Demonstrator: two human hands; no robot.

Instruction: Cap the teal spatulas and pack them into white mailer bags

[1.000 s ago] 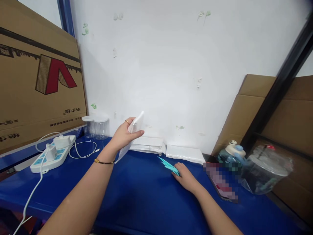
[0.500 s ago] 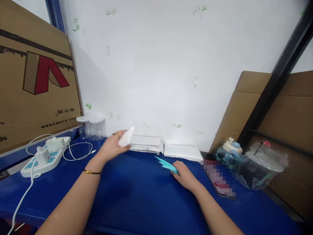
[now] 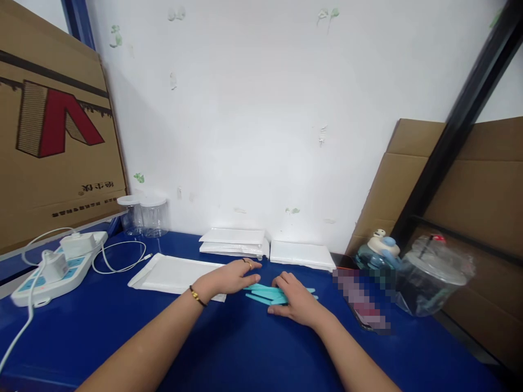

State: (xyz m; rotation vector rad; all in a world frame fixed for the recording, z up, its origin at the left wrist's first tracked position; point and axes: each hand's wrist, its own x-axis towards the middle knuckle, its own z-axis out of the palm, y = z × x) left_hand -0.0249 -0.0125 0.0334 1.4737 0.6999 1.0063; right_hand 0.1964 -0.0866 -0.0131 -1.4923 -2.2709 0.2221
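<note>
Several thin teal plastic sticks (image 3: 267,294) lie as a loose bundle on the blue table, their far ends poking out past my right hand (image 3: 297,298). That hand is curled over the bundle, thumb on the near side. My left hand (image 3: 235,277) reaches to the sticks' left ends with its fingers stretched and apart, holding nothing; its fingertips are close to them, though contact is hard to make out. Just left of it lies a flat white padded packet (image 3: 171,272), partly covered by my left hand and wrist.
Against the wall lie a stack of white packets (image 3: 232,238) and another white packet pile (image 3: 302,253). On the left are a power strip (image 3: 77,272), a white cable (image 3: 122,270) and clear jars (image 3: 154,220). A pixelated flat object (image 3: 363,302) and a bagged cup (image 3: 435,272) are on the right.
My left hand has let go of the white packet, which now lies flat on the table, and has moved right to the teal sticks. My right hand has shifted slightly left with the sticks.
</note>
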